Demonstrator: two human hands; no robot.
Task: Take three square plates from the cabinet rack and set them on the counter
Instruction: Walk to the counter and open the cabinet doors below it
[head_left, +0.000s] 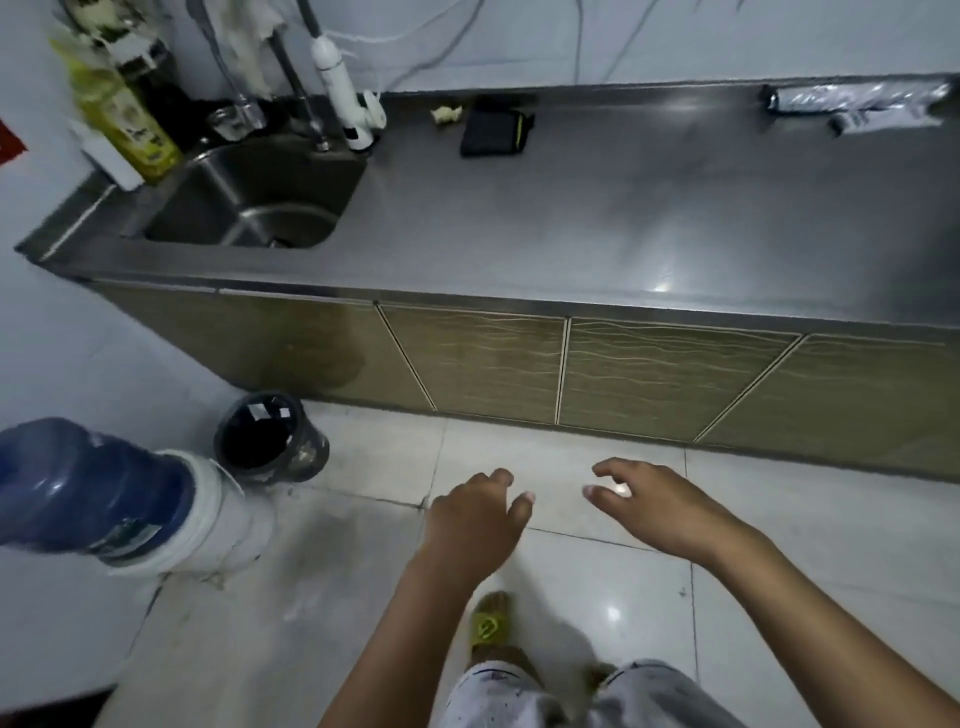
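Both hands hang empty above the tiled floor (571, 597). The left hand (475, 519) has its fingers (498, 477) loosely curled and slightly apart; the right hand (660, 509) has its fingers (610, 467) spread, touching nothing. Beyond them the cabinet doors (566, 371) are closed, so the rack and square plates are hidden. Farther back, the steel desk (623, 218) carries a dark, blurred object (496, 134) beside the sink (254, 202).
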